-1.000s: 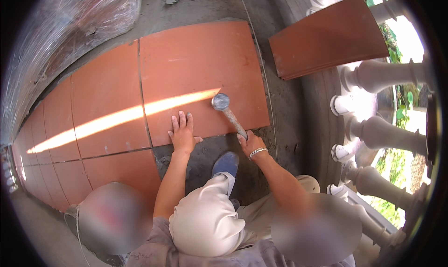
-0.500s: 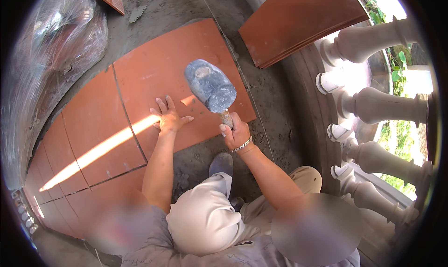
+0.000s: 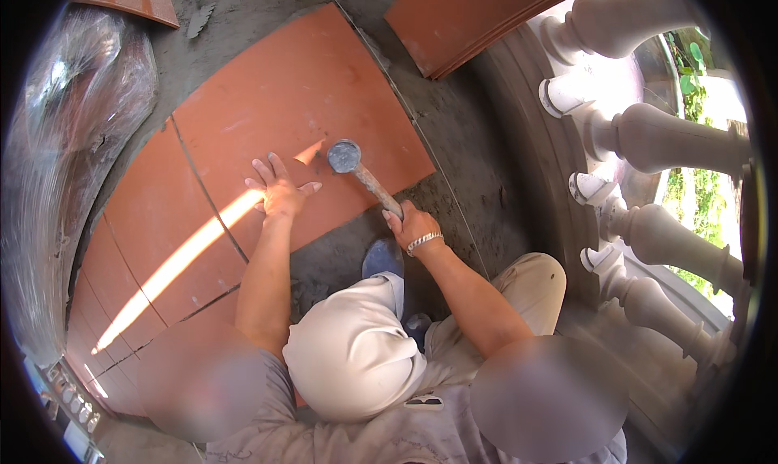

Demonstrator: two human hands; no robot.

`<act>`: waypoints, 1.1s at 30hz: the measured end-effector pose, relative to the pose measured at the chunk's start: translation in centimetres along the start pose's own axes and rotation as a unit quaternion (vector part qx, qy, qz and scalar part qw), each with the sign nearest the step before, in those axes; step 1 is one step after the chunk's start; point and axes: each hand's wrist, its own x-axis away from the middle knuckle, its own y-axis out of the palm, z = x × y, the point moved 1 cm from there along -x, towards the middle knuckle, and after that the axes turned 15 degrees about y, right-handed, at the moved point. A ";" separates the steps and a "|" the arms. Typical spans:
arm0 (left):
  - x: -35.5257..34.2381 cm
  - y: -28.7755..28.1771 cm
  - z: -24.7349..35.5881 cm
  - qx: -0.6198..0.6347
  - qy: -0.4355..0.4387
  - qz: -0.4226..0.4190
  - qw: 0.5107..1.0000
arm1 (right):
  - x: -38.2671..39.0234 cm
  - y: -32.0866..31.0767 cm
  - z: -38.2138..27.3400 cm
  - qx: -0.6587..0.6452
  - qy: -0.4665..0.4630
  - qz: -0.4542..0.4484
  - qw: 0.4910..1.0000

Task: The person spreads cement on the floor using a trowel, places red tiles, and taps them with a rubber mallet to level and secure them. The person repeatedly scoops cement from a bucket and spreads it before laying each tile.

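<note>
My right hand [image 3: 416, 225] is wrapped round the wooden handle of a rubber mallet [image 3: 344, 156]. The mallet's grey, worn head is down at the large terracotta-coloured tile [image 3: 316, 67]; whether it touches the surface I cannot tell. My left hand [image 3: 280, 195] lies on the same tile with fingers spread, to the left of the mallet head. A dark joint separates this tile from the neighbouring laid tile [image 3: 158, 188] on the left. Small dark crumbs lie close to the mallet head.
A taut string [image 3: 442, 156] runs past the tile's right edge over grey mortar [image 3: 478, 164]. Stacked tiles [image 3: 470, 18] lean near the stone balusters [image 3: 681, 136] on the right. Plastic-wrapped material [image 3: 89, 140] stands at left; a notched trowel [image 3: 199, 18] lies at the back.
The mallet has swung down from a raised position, its head now low over the tile. My left hand stays spread on the tile. The whole view has shifted slightly.
</note>
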 end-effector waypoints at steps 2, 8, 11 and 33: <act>0.0 -0.4 0.1 0.003 0.006 0.013 1.000 | 0.2 0.3 0.7 0.002 -0.047 0.011 0.999; 0.0 -0.4 0.2 -0.011 0.012 0.024 1.000 | 0.7 0.7 2.3 0.012 0.028 0.006 1.000; 0.0 -0.3 0.1 0.004 0.013 0.026 1.000 | 0.6 0.7 2.8 -0.002 0.004 0.007 1.000; 0.6 -0.5 0.0 0.003 -0.001 0.006 1.000 | -0.8 0.8 2.0 0.041 -0.015 0.016 0.999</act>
